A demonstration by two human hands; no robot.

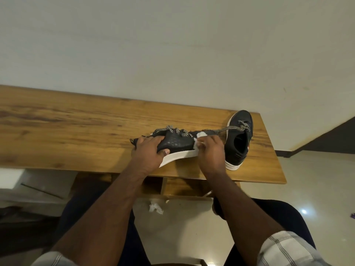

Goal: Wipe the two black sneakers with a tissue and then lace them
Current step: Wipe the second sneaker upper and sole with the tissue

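A black sneaker [177, 144] with a white sole lies tilted on its side on the wooden table [76, 131]. My left hand [148, 153] grips its heel end, thumb on the sole edge. My right hand [211, 152] holds a crumpled white tissue [200, 134] against the toe end of that sneaker. Black-and-white laces [176, 130] sit loose across its top. A second black sneaker [238, 143] stands upright to the right, near the table's right end, with its own lace trailing left toward the first shoe.
A crumpled used tissue [155, 207] lies on the pale floor under the table's front edge. A white wall runs behind the table. The table's right edge [276, 150] is close to the second sneaker. My legs are below the table front.
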